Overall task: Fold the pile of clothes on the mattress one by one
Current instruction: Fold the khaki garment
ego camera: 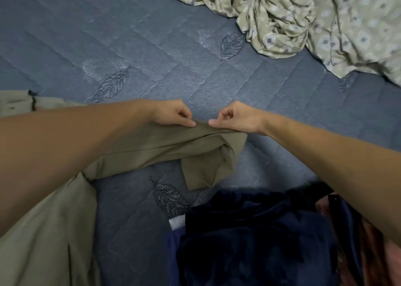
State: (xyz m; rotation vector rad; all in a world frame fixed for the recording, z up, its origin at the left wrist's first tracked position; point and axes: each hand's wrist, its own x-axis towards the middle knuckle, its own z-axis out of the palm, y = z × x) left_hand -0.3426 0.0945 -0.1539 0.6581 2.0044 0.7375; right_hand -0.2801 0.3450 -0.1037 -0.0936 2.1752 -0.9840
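No readable text, label, brand, number or sign is showing anywhere in this view; the cloth and the bedding are carrying only patterns, no lettering.

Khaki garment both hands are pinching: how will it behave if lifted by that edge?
Likely floppy: the khaki garment already sags and creases below the left hand and right hand. Probably light, since fingertip pinches hold it. Its loose flap would likely dangle and unfold.

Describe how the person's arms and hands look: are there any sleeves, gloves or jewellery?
Both forearms are bare, with no sleeve in view. The left hand and the right hand wear no gloves, and no ring, watch or bracelet shows on either.
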